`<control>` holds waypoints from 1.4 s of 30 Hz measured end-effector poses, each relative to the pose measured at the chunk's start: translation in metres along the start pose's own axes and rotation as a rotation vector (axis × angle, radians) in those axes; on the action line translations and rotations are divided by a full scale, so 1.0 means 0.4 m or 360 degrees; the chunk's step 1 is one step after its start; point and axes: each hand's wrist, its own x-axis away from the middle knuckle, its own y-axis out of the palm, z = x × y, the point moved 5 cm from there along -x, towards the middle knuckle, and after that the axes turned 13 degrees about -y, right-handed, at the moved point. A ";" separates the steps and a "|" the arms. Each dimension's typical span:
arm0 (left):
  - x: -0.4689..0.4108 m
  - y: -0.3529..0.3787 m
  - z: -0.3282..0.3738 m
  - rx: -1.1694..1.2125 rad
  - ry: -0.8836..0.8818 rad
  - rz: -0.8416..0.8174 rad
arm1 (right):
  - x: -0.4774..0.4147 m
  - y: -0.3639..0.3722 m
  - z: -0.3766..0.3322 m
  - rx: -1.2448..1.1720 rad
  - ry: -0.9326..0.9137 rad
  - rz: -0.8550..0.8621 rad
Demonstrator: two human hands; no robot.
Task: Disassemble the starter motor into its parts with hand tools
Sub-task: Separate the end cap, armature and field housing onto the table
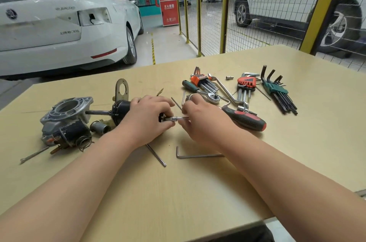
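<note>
Starter motor body (pixel 121 108), black, is lying on its side at desk (pixel 198 192) centre, with its shaft pointing to 9 o'clock. Left grip (pixel 146 116) is clamping round the rear end, probably bracing it against twist. Right grip (pixel 200 116), at 3 o'clock of the left, is pinching a thin driver bit (pixel 174 118) whose chromed tip is meeting the end of the body; judged to be working an end-cap fastener.

Aluminium nose housing (pixel 67 110) and solenoid (pixel 73 130) are sitting detached at 9 o'clock, so the strip-down looks part done. Screwdriver (pixel 247 120) and ratchet (pixel 206 94) are lying at 2 o'clock, within reach.

Left grip is hiding the end cap and fastener, so whether the bit is seated cannot be told. Loose hex key (pixel 198 156) at 6 o'clock is running under the right forearm.
</note>
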 end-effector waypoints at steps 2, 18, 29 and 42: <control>0.005 0.002 0.004 0.0003 -0.0037 0.0057 | 0.004 0.006 -0.003 -0.0015 -0.0066 -0.0025; 0.011 -0.005 -0.017 -0.0027 0.0057 -0.0007 | -0.006 0.029 0.047 -0.0104 0.0099 -0.0033; 0.014 -0.006 -0.024 -0.0012 0.0110 -0.0037 | -0.014 0.030 0.043 -0.0236 0.0063 -0.0117; -0.014 0.008 -0.019 -0.0399 0.0146 -0.0076 | -0.011 0.040 0.006 -0.0038 0.0119 -0.0180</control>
